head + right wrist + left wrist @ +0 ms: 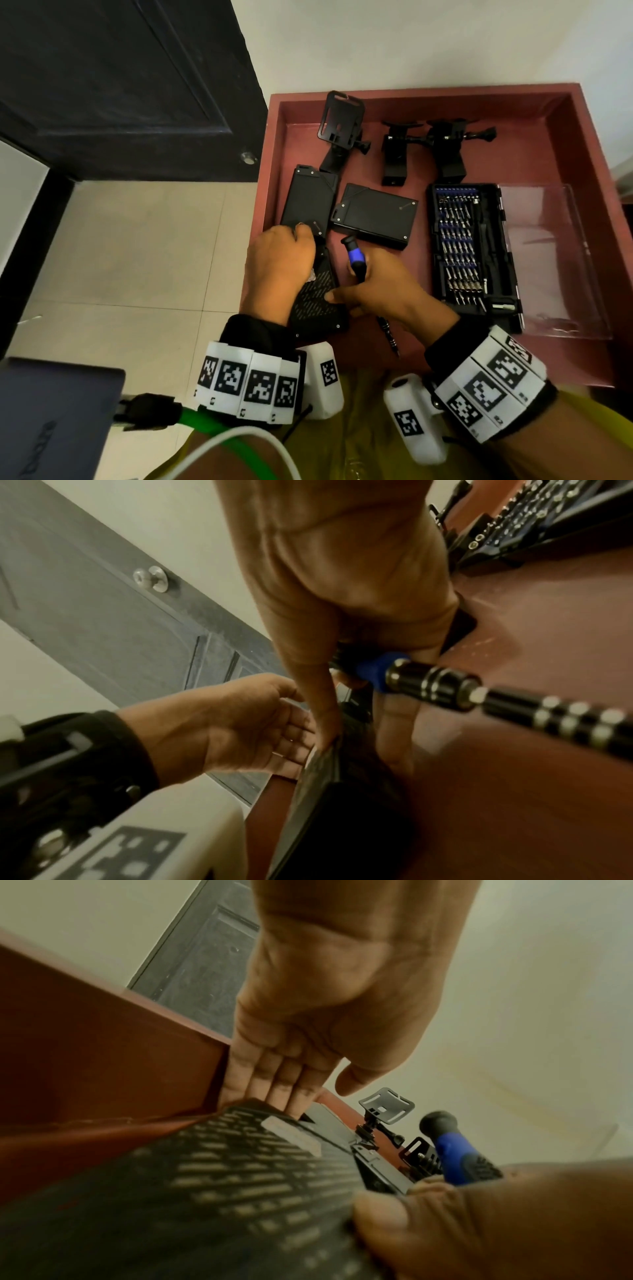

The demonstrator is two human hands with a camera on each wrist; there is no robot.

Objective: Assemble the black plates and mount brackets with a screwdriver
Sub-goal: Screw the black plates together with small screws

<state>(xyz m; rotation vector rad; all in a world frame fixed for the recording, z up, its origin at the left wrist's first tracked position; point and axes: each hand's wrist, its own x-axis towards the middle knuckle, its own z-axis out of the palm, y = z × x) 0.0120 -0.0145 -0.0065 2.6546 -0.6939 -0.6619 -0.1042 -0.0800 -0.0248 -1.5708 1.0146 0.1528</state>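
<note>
We found the right hand [373, 291] clenching the screwdriver [356, 260] while pinching the perforated plate [317, 301] on the red tray [479, 106], the left hand [279, 263] flat and released against it; we judged the divided grip could let the plate slip.

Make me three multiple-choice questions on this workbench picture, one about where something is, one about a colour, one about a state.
1. Where does the bit case lie in the red tray?
A. right of the black plates
B. left of the plates
C. outside the tray

2. What colour is the band on the screwdriver handle?
A. green
B. blue
C. yellow

3. What is the right hand doing?
A. hanging idle
B. resting flat on the bit case
C. gripping the screwdriver

Answers:
1 A, the head view shows the case to the right of the plate at the tray's middle.
2 B, a blue band sits below the handle's black cap.
3 C, its fingers curl round the handle, while the left hand lies on the ribbed plate.
</note>
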